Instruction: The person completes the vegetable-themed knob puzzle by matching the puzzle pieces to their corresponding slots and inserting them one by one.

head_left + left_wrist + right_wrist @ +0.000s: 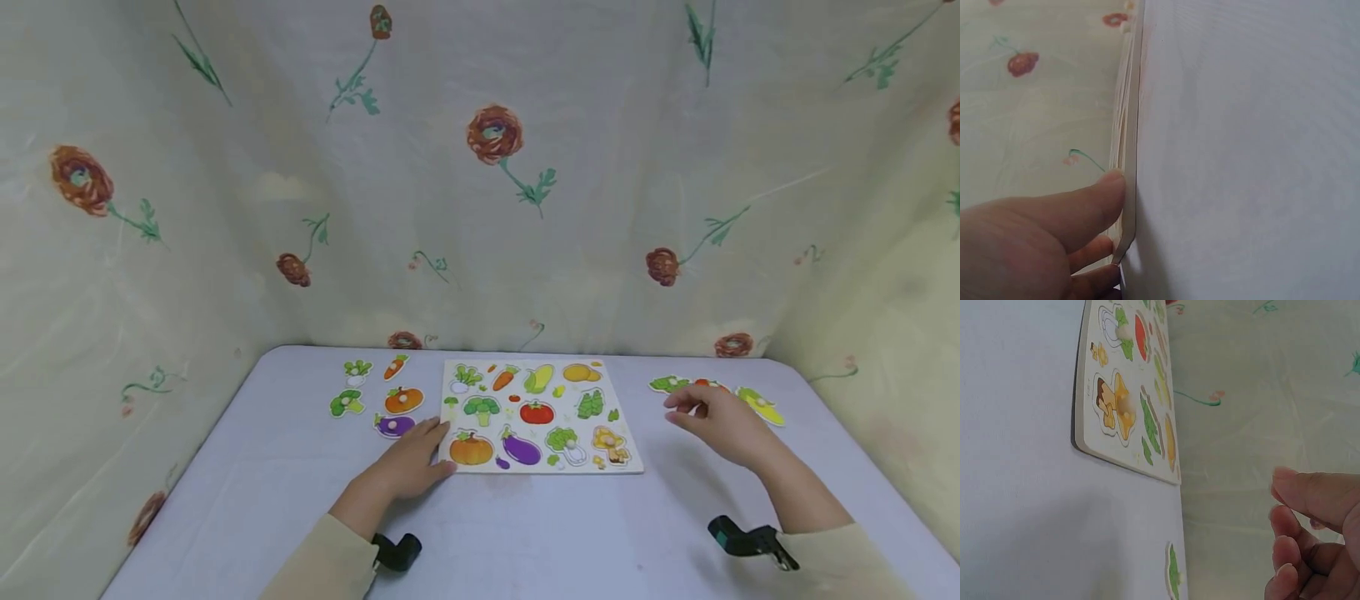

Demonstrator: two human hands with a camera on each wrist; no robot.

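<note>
A white vegetable puzzle board (555, 417) lies flat on the table. My left hand (408, 458) rests at its near left corner, fingers along the left edge; the thumb touches the front edge in the left wrist view. Knobbed mushroom (1124, 406) and bok choy (1116, 331) pieces sit in the board. My right hand (723, 421) hovers over the right side, fingers loosely bent, holding nothing visible. Under or behind it lie a green piece (667, 383), a partly hidden red piece (708, 382) and a corn piece (763, 407).
Left of the board lie loose radish (357, 372), carrot (395, 367), broccoli (347, 403), pumpkin (403, 400) and eggplant (393, 425) pieces. A flowered curtain (585, 275) hangs behind the white table (540, 533) and along both sides.
</note>
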